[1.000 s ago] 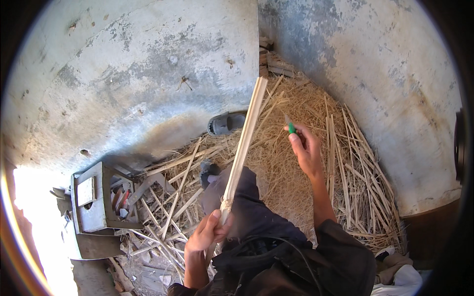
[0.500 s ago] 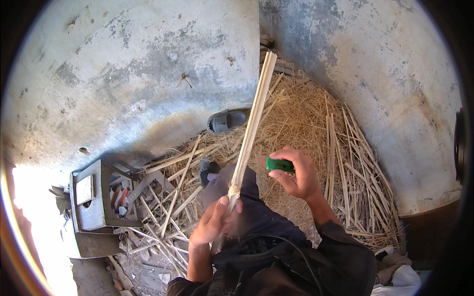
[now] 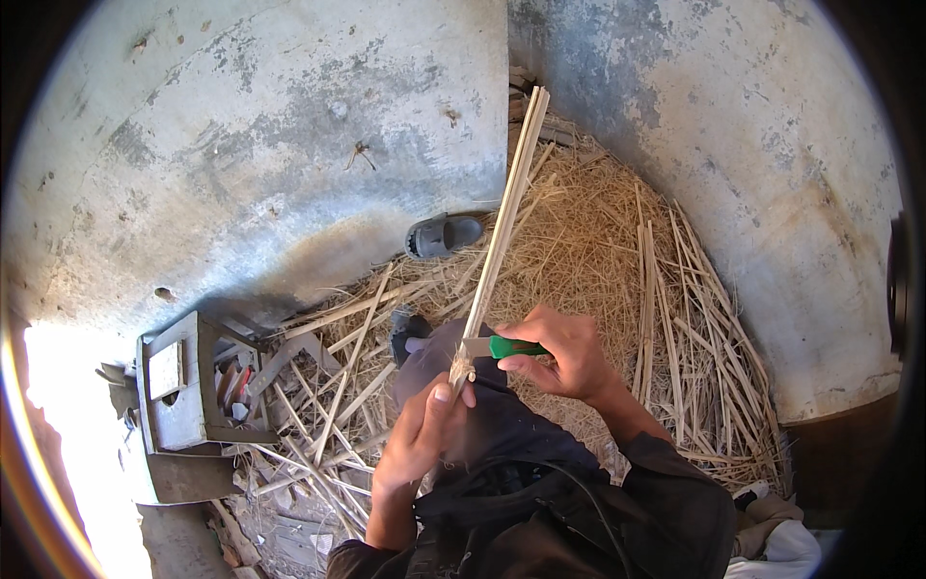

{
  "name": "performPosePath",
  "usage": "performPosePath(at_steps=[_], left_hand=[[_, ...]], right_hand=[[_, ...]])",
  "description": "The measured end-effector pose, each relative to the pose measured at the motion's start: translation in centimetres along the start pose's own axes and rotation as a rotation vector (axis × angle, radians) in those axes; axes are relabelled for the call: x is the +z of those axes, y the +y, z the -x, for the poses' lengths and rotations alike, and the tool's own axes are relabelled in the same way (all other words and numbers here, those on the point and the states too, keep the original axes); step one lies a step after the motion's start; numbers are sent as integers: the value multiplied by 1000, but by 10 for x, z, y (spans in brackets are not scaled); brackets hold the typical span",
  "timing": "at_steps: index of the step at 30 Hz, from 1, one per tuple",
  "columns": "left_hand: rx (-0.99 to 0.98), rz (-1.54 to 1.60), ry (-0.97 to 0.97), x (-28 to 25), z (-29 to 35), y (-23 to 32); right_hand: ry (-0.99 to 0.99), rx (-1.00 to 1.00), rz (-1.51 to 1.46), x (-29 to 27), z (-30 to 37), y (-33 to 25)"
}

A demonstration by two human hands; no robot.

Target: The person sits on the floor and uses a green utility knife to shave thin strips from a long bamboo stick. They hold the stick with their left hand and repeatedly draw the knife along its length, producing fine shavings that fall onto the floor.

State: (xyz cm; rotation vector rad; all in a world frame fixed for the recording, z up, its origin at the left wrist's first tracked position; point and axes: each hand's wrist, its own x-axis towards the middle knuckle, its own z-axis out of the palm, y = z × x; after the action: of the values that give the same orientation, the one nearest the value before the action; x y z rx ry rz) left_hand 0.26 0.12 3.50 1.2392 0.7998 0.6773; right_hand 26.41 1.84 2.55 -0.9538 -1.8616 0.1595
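With left hand (image 3: pixel 422 431) grips pale stick (image 3: pixel 504 227), seemingly for steadiness | with right hand (image 3: pixel 567 355) pinches green-handled knife (image 3: pixel 514 347) at stick

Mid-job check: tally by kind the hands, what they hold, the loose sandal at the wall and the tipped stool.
Hands: 2 (left hand, right hand)
Held stick: 1
Green-handled knife: 1
Loose sandal: 1
Tipped stool: 1
Total: 6

In front of you, a grey slipper (image 3: pixel 443 237) lies near the wall (image 3: pixel 289 125). On your left you see a box (image 3: pixel 198 391); on your right, some pale cloth (image 3: pixel 789 550).
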Motion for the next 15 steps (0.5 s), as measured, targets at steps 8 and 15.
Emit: performPosePath(at_steps=[8,15], left_hand=[[157,-251,107,10,-3,4],[228,-517,273,20,1,14]], right_hand=[[20,1,33,1,-1,-5],[8,-24,160,-5,-3,-11]])
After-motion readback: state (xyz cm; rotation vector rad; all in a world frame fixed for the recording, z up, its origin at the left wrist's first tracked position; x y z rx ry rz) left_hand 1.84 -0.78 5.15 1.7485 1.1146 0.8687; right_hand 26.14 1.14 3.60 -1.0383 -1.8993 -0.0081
